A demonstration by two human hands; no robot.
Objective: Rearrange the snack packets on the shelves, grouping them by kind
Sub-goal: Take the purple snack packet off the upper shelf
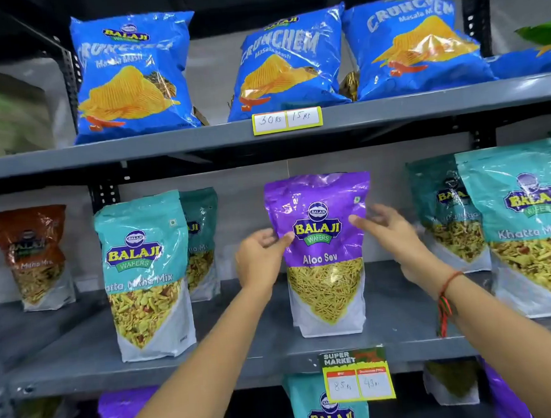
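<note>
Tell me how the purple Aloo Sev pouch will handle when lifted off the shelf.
The Aloo Sev pouch looks glossy, so probably slippery. It stands tall on a narrow base, so likely tips if nudged. Its top looks crinkled and soft, probably floppy there.

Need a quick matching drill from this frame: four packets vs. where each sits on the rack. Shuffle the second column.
1. Aloo Sev packet
2. Crunchem packet
3. brown packet
4. Khatta Mitha Mix packet

A. top shelf, left
B. middle shelf, far left, at the back
C. middle shelf, between both hands
D. middle shelf, left of the left hand

Pairs: 1-C, 2-A, 3-B, 4-D
</note>
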